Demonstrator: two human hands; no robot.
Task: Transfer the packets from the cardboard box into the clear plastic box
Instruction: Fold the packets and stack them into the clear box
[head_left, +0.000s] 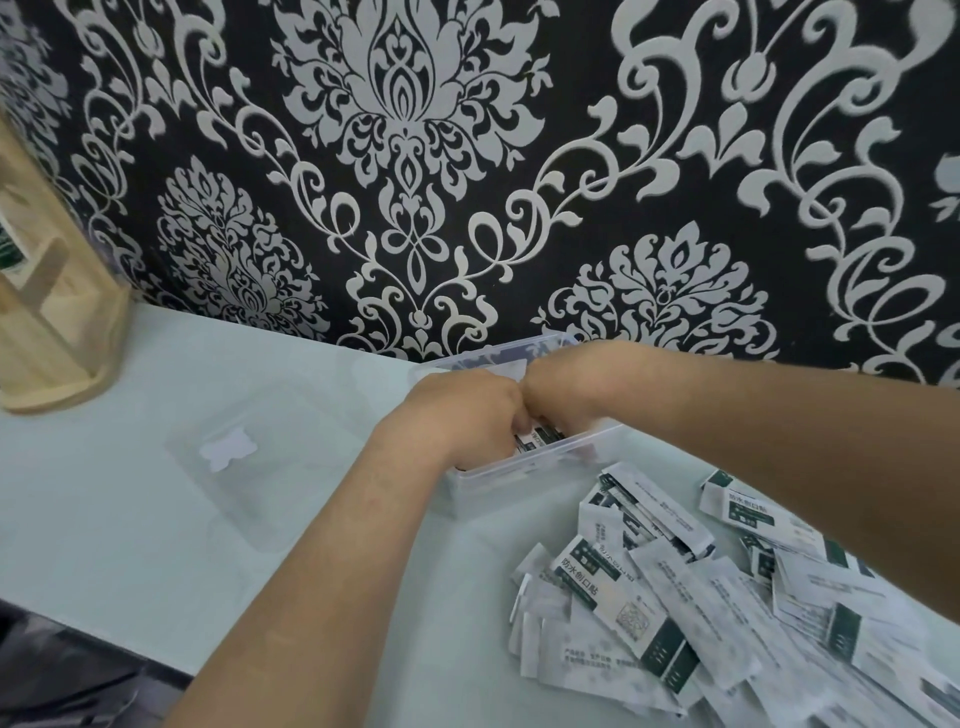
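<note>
Packets, light, flat and slippery, probably suit pinching at the edges; left hand and right hand grip some inside the clear plastic box mid-frame.

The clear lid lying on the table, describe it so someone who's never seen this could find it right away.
Start at the wooden rack in the table's far left corner, then look right toward the clear plastic box where both hands are. The clear lid lies flat between them, left of the box. Unlike the box, it is shallow, empty, and carries a white torn label patch.
</note>
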